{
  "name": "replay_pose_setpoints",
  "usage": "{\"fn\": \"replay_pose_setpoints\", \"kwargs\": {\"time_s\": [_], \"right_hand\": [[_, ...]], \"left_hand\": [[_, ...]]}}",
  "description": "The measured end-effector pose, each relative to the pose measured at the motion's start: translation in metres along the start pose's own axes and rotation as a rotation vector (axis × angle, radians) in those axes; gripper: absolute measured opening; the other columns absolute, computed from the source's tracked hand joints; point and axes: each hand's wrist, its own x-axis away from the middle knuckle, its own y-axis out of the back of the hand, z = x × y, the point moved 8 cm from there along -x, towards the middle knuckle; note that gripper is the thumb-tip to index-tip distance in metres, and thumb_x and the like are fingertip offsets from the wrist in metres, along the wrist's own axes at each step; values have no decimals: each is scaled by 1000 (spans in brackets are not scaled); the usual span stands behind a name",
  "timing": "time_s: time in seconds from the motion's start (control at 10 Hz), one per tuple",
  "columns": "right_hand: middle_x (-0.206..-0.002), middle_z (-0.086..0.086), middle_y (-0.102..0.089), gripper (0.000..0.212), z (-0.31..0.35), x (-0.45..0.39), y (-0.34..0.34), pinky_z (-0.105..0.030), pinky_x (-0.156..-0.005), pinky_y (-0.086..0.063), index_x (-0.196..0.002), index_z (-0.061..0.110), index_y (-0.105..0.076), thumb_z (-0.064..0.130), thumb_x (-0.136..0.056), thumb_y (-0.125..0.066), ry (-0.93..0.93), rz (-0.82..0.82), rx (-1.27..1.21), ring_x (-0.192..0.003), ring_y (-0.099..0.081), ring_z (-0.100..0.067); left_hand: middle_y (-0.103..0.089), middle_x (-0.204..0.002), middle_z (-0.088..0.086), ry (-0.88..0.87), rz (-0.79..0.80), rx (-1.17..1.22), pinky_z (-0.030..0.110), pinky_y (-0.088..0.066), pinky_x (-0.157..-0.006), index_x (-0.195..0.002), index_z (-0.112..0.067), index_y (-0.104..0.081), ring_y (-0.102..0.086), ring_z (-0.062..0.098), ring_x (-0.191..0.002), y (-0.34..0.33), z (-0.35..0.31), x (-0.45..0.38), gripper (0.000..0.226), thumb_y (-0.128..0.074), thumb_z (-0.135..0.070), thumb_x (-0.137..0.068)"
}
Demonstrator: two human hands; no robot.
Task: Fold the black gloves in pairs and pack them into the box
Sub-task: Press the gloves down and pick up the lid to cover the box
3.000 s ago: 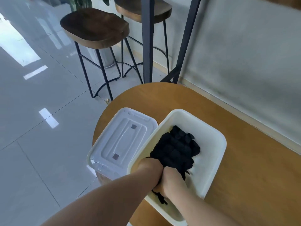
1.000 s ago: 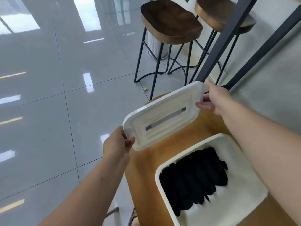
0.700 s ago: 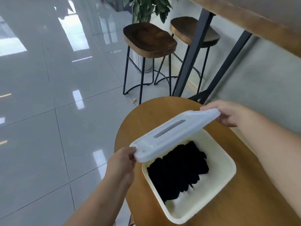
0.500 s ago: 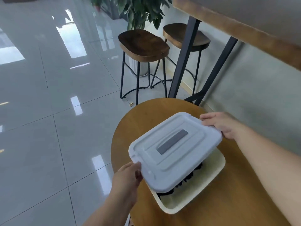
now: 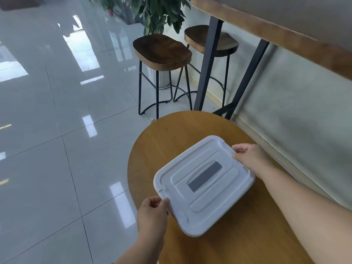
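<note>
A white plastic lid [image 5: 204, 184] with a grey handle strip [image 5: 205, 176] lies flat over the box on the round wooden table [image 5: 171, 134]. It covers the box and the black gloves completely, so neither shows. My left hand [image 5: 152, 212] grips the lid's near left corner, thumb on top. My right hand [image 5: 249, 156] holds the far right corner, fingers curled over the edge.
Two wooden bar stools [image 5: 162, 50] with black metal legs stand beyond the table on glossy floor tiles. A tall counter with black legs [image 5: 207, 60] runs along the right wall. A potted plant [image 5: 158, 14] stands behind the stools.
Both hands picked the lid up from beside the box, swung it over the gloves and lowered it. It now sits level on the box instead of tilted above it.
</note>
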Motion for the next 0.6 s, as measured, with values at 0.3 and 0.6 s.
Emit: {"fn": "replay_pose_setpoints", "kwargs": {"time_s": [0.3,0.6], "right_hand": [[-102,4,-66,28,-4,5,-3,-21,-57,-41,-117,20,-67,13,-90,-66,16,10,60,-90,-61,-13],[-92,0,-68,23,51,37,-17,-26,-60,-47,-95,15,-69,33,-95,-54,259,-92,332,-77,-60,-15]], "left_hand": [[-68,-87,9,0,10,-33,41,-59,-75,-93,-12,-63,-66,25,-79,-4,6,-5,11,-67,-22,-90],[-52,-76,2,-301,17,-192,36,-45,-60,-85,-16,-45,-48,16,-63,-5,-79,-3,18,-60,-25,-89]]}}
